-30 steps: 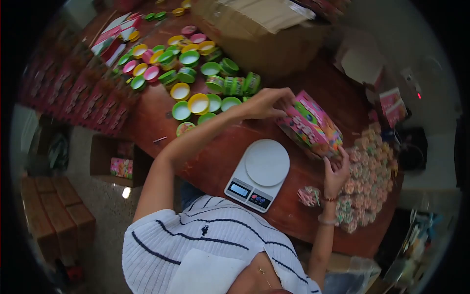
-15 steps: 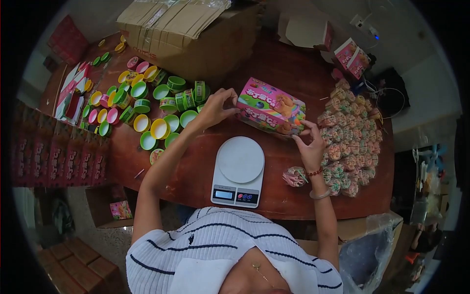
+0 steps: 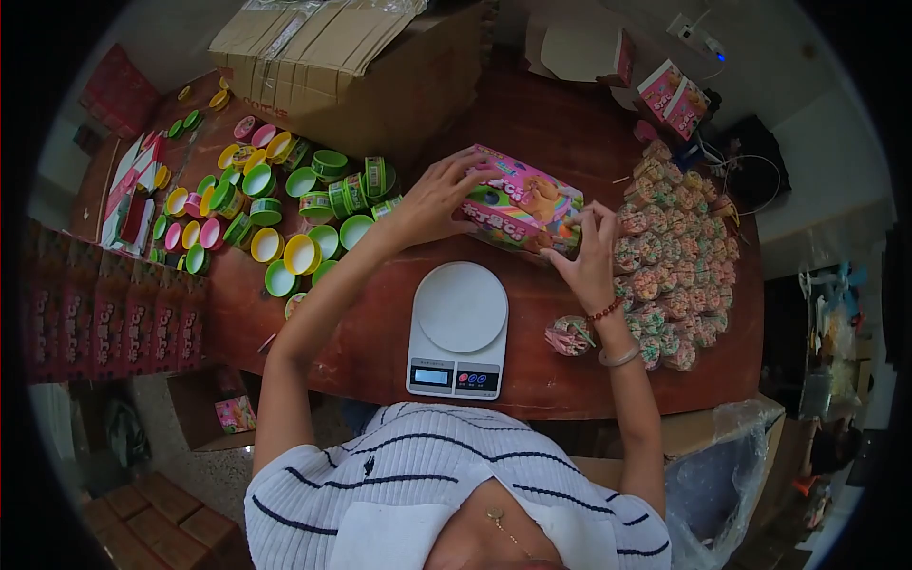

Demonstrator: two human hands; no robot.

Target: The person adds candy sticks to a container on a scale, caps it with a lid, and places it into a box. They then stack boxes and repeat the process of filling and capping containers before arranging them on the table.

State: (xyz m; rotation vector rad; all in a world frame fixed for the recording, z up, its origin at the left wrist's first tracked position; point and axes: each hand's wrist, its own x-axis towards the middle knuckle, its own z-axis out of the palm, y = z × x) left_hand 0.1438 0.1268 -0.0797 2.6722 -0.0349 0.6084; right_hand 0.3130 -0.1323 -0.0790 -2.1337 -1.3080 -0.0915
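Curling loosely, a person's left hand (image 3: 437,201) holds the left end of a pink box (image 3: 525,198) at one o'clock from a white scale (image 3: 463,309); the right hand (image 3: 591,264) pinches its other end, near wrapped bundles (image 3: 676,256).

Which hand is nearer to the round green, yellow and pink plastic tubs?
Left. The left hand is right of the tubs, at the left end of the pink printed cardboard box; the right hand is farther, at the box's right end.
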